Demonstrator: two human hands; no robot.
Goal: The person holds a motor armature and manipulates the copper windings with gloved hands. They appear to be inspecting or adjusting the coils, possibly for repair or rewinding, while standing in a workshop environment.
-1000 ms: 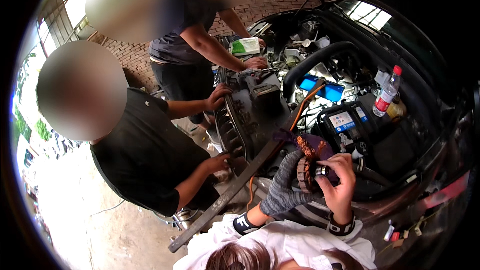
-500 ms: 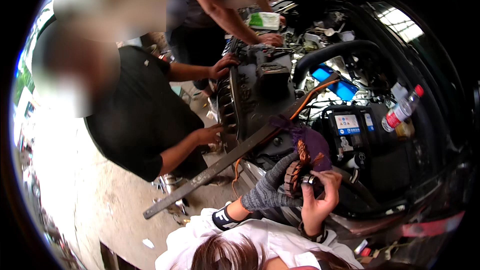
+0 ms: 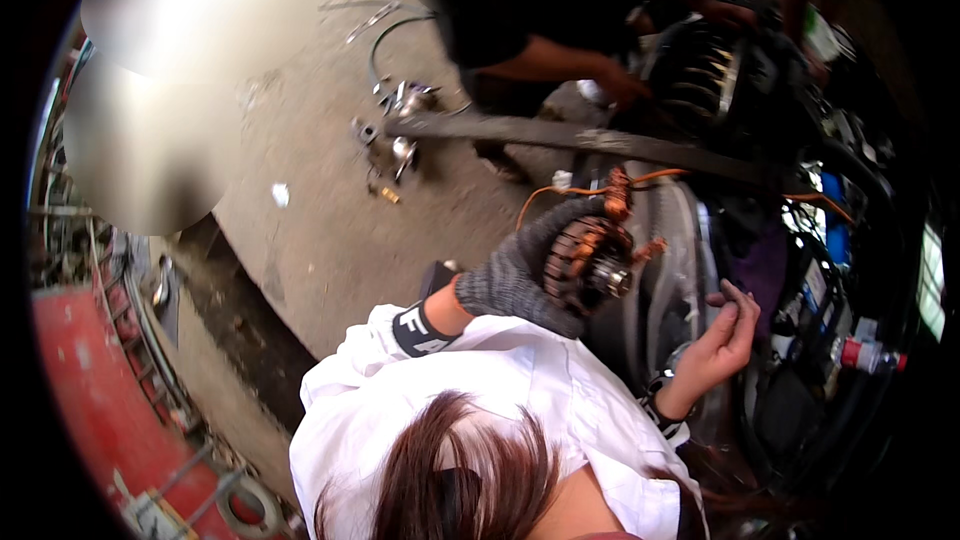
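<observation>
My left hand, in a grey knit glove, is wrapped round a round copper-wound stator. A shiny metal piece sits at the middle of the stator. Orange-brown bundles of wire stick out from its top and side. My bare right hand hangs apart to its right, fingers raised and loosely apart, with nothing visible in them. Beyond my right hand lies a purple cloth, dark and partly hidden, at the edge of the open engine bay.
A long flat bar reaches from over the floor to the car, with an orange cable near it. Metal parts lie on the concrete floor. A co-worker's arm reaches to the car. A bottle stands in the bay.
My view has swung left and down toward the floor. My left hand has brought the stator away from the purple cloth, and my right hand has come off the stator.
</observation>
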